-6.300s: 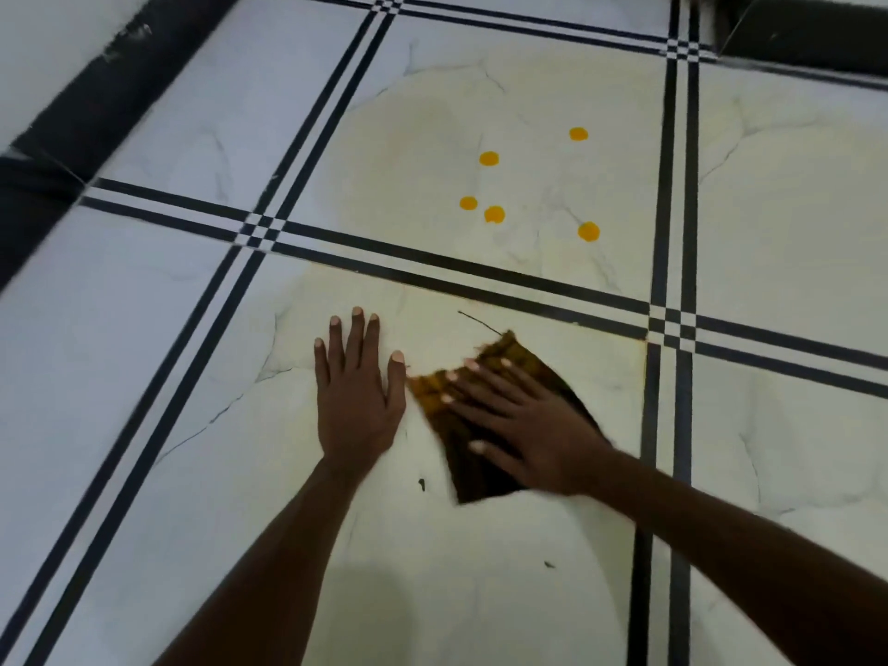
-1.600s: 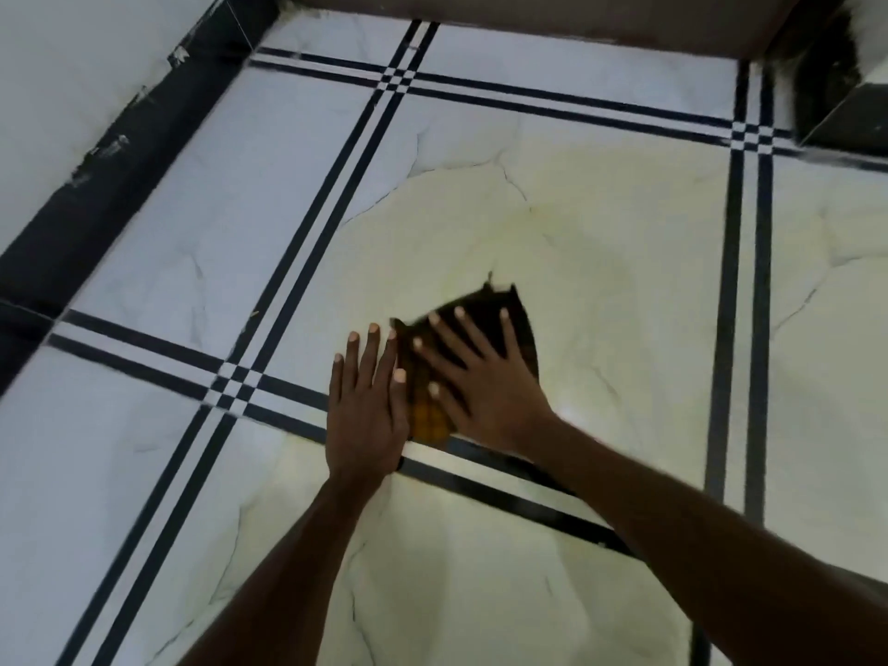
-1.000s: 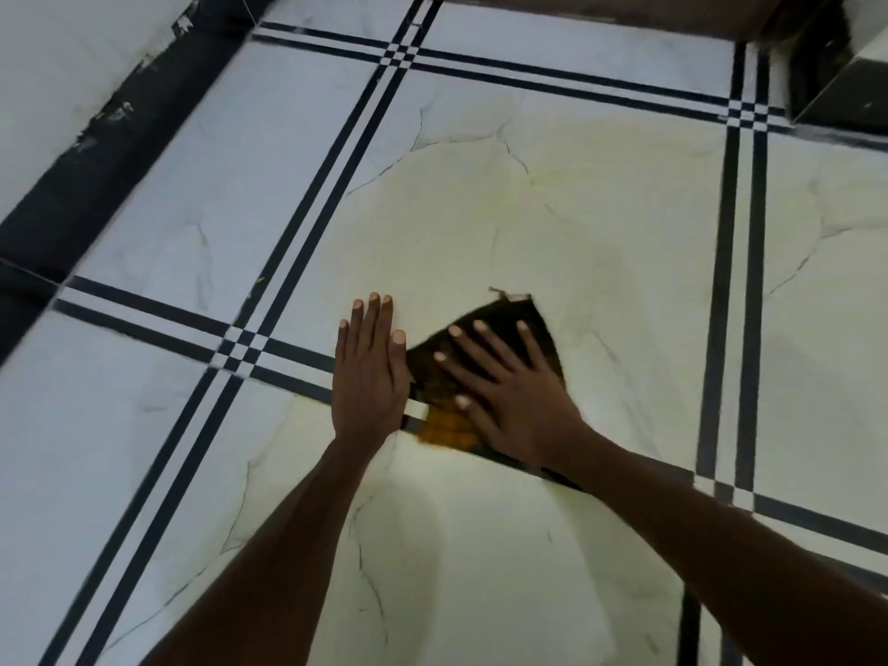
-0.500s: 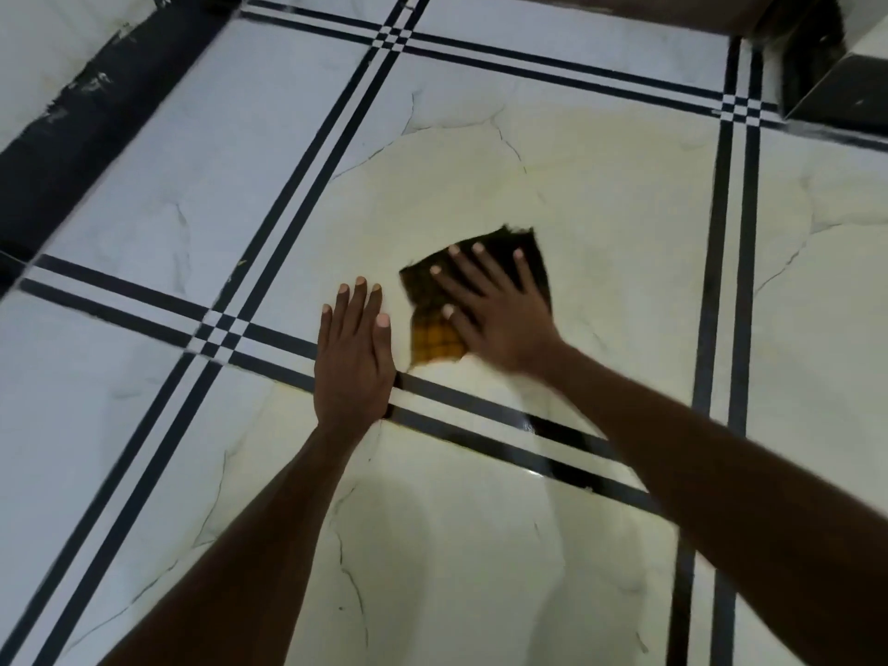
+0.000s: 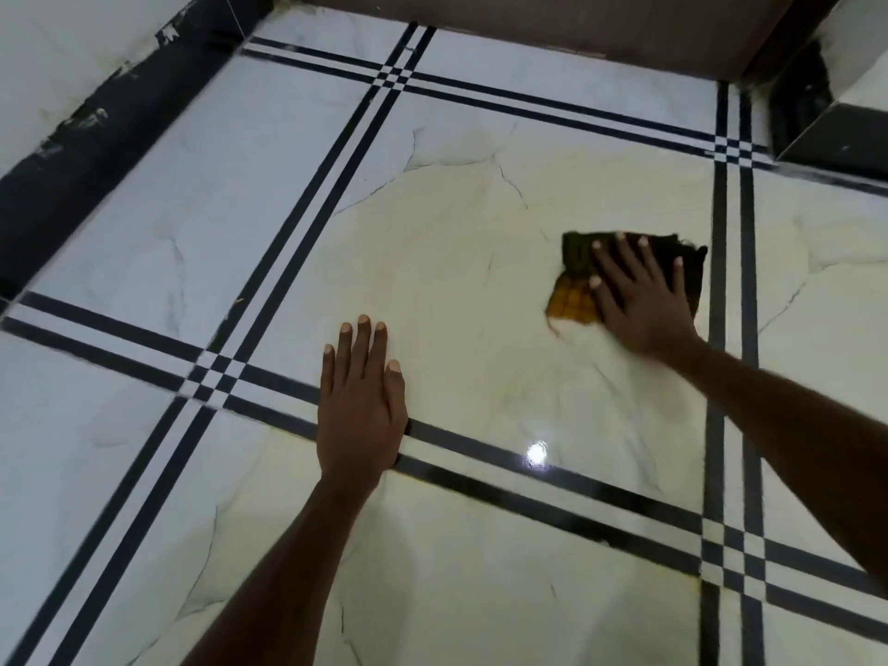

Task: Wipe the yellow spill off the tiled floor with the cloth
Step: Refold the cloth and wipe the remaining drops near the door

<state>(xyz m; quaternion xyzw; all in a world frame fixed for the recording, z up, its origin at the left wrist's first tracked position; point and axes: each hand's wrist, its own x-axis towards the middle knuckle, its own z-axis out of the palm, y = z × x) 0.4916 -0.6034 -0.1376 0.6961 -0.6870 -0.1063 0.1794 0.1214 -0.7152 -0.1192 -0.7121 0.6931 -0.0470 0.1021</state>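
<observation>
**Yellow haze on the tile, cloth out at the right edge**

Yellow is only a faint film now across the glossy tiled floor (image 5: 447, 262), no drops to be seen, and the cloth (image 5: 576, 276) sits at the far right of that stained tile, just beside the dark double stripe (image 5: 730, 281). The right hand (image 5: 641, 305) lies flat on top of it, fingers spread wide, pinning it by palm pressure rather than gripping; nothing is curled around the fabric. One corner poking out is soaked deep yellow. Over on the near side, the left hand (image 5: 360, 401) is open and flat on the floor across a dark stripe, holding nothing, simply bracing.

That cloth looks thin, limp and damp: it should slide easily on this slick glaze but bunch up if pushed from one edge. Best to press through its middle with a broad palm, so it stays spread. A wet, stained corner may well smear colour back.
</observation>
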